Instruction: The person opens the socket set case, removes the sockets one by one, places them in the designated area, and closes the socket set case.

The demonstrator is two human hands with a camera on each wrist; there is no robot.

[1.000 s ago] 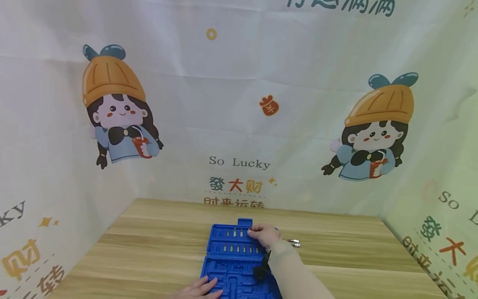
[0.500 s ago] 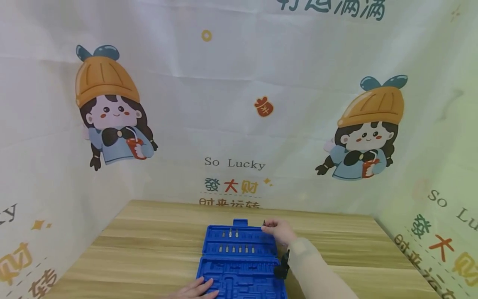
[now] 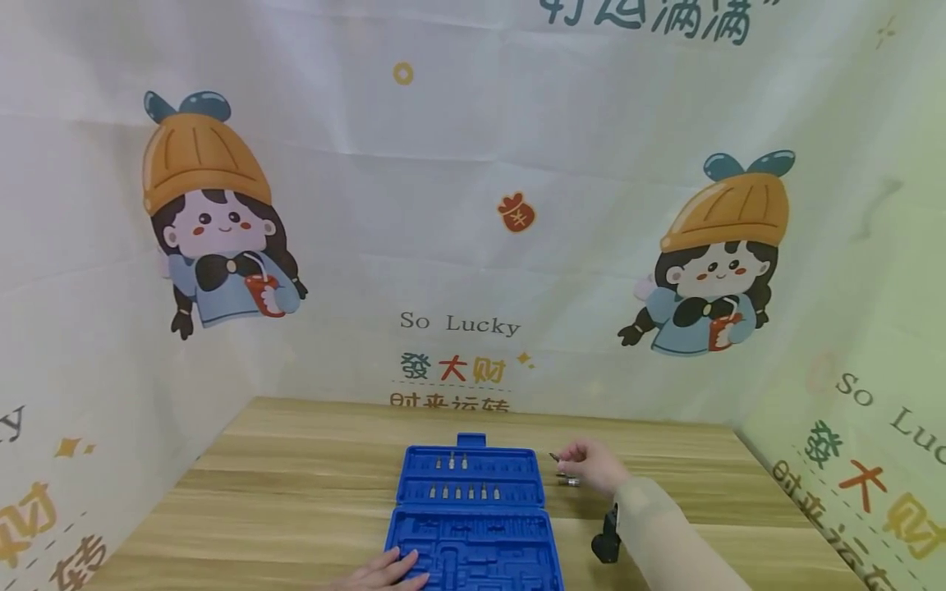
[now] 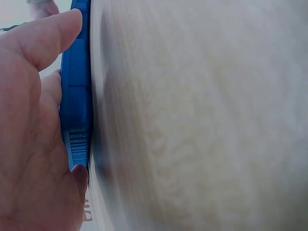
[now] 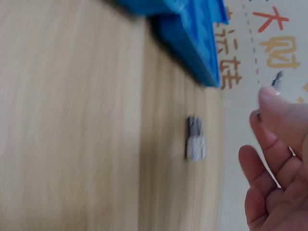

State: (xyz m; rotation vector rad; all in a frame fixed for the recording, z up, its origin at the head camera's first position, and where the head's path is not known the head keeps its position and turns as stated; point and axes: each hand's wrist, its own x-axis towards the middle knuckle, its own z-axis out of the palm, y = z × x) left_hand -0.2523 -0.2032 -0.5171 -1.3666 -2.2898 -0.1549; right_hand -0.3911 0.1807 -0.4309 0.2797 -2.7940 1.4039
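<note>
We see the right hand [image 3: 597, 468] pinching one small, slim screwdriver bit of dark metal [image 3: 553, 456] between thumb and forefinger; the other fingers are bent and touch nothing. This bit is to the right of the open blue plastic tool case [image 3: 473, 506], and it seems lifted from the light wooden table [image 3: 310, 460]. Just beside it, a few loose silvery bits [image 5: 195, 144] lie close together. The left hand [image 3: 383, 570] grasps nothing; its fingers rest, spread, on the near left edge of the case.

For handling this bit well, we judge that the pinch should stay firm but gentle, because so small a metal piece can turn between the fingertips. If we lower it beside the loose ones, it is better to make it parallel to them first, and to release only when it touches the wood, so that it does not roll or push them. The left hand can keep its light pressure, for the case not to slide.

About direction: in the head view the tip of the held bit points to the left and slightly away from the person, and its long axis is a little oblique. The loose bits have their long axes nearly left to right, bright ends to the right.
</note>
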